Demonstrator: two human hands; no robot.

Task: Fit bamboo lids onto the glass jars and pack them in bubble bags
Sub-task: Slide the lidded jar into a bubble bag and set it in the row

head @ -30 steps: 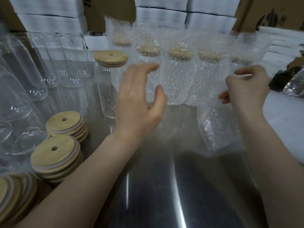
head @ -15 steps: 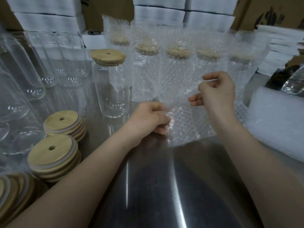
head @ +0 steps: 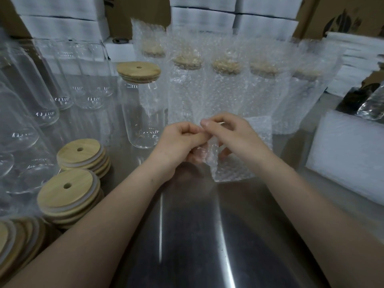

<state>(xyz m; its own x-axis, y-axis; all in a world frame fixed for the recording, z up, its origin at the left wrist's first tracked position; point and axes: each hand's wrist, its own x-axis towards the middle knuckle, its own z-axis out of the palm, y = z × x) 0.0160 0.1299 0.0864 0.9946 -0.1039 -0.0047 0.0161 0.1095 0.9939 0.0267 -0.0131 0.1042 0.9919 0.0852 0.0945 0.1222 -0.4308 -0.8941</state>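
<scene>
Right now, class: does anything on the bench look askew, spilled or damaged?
Nothing stands out: no spill or breakage. The bagged jars stand upright in a row, one lidded glass jar stands unbagged, and the left hand and right hand pinch an empty bubble bag.

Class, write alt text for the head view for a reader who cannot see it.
The left hand and right hand pinch the edge of an empty bubble bag over a steel table. Behind stand one lidded glass jar and bagged jars; bamboo lids are stacked at left.
</scene>
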